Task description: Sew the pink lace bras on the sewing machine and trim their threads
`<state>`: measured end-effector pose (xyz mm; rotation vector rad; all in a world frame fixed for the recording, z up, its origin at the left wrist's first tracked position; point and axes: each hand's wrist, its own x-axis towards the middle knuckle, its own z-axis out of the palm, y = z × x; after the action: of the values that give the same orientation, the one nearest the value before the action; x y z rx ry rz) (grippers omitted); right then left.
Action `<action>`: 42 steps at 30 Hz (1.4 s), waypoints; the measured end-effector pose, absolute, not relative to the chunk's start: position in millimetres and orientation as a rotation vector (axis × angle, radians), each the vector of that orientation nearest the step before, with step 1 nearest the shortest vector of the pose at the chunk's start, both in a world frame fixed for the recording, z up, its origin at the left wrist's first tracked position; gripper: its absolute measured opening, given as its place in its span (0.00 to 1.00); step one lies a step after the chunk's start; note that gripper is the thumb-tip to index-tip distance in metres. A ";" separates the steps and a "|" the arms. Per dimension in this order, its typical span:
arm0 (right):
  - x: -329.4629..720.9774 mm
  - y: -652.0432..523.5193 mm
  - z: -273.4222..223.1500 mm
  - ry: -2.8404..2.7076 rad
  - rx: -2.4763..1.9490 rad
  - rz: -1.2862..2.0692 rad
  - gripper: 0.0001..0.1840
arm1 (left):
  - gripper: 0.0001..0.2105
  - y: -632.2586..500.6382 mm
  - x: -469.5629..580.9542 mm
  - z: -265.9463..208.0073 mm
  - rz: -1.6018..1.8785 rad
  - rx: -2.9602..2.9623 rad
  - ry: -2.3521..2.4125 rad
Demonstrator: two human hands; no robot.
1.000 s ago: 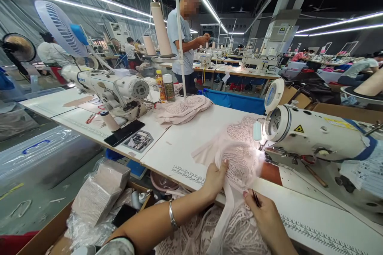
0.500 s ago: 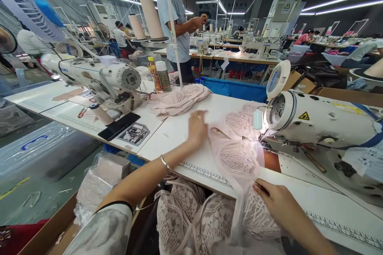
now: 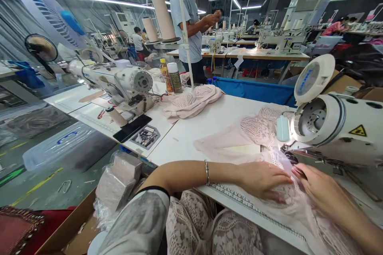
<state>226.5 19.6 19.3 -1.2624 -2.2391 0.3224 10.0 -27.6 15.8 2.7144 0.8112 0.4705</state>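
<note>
A pale pink lace bra (image 3: 259,129) lies partly on the white sewing table under the lit needle area of the right sewing machine (image 3: 317,119). My left hand (image 3: 265,181) rests on its lace cup, fingers stretched out and nearly flat on the fabric. Close to the needle, my right hand (image 3: 318,185) is closed at the lace edge. A small dark tool (image 3: 300,172), its kind unclear, shows between the thumb and fingers. Part of the bra hangs off the table's front edge under my right forearm.
More lace bras (image 3: 191,223) hang below the table edge. A folded bra pile (image 3: 191,101), spray can (image 3: 174,77), black phone (image 3: 132,128) and thread cone (image 3: 116,116) sit to the left. Another sewing machine (image 3: 119,83) stands there. A person (image 3: 191,28) stands behind.
My left hand has come down from the table's middle onto the lace near the needle. My right hand has moved up to the needle area. The view has turned left.
</note>
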 end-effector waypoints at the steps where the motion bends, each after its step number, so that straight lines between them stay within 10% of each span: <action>1: 218.8 18.3 18.2 -2.275 -1.393 0.359 0.15 | 0.17 -20.7 5.1 17.1 0.457 2.712 0.773; 7: 199.4 9.2 14.3 -2.202 -1.695 0.255 0.14 | 0.10 -4.5 8.1 15.7 0.351 2.794 0.861; 15: 208.7 1.4 5.5 -2.163 -1.624 0.247 0.10 | 0.29 -29.9 14.8 -0.7 0.447 2.914 1.200; 24: 206.9 -2.3 0.6 -2.246 -1.588 0.083 0.06 | 0.29 -24.7 18.5 0.3 0.427 2.923 1.133; 42: 210.4 -5.8 -7.8 -2.497 -1.278 -0.295 0.21 | 0.25 -15.6 13.5 2.8 0.434 2.905 1.124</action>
<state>210.4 -5.8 -7.8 -1.2780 -2.4975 -0.2953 13.5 -15.6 2.8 2.9052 1.1243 0.4335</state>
